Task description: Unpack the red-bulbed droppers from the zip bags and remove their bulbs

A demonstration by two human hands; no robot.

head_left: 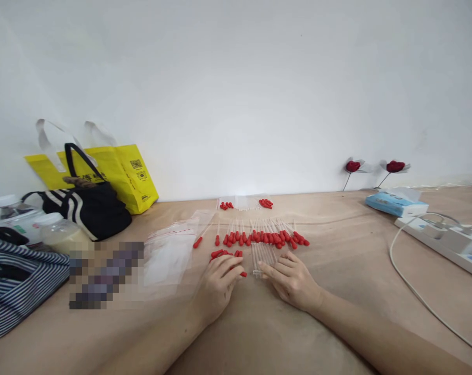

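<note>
- "resting where, that right hand?"
- "fingertips on the clear tubes, at its ten o'clock; whether it grips, i can't tell."
- "and the left hand?"
- "curled by red bulbs, grip unclear. red-tipped droppers lie at twelve o'clock, beyond both."

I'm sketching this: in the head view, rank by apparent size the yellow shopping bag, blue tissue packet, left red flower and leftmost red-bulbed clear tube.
Largest: yellow shopping bag
blue tissue packet
left red flower
Smallest: leftmost red-bulbed clear tube
</note>
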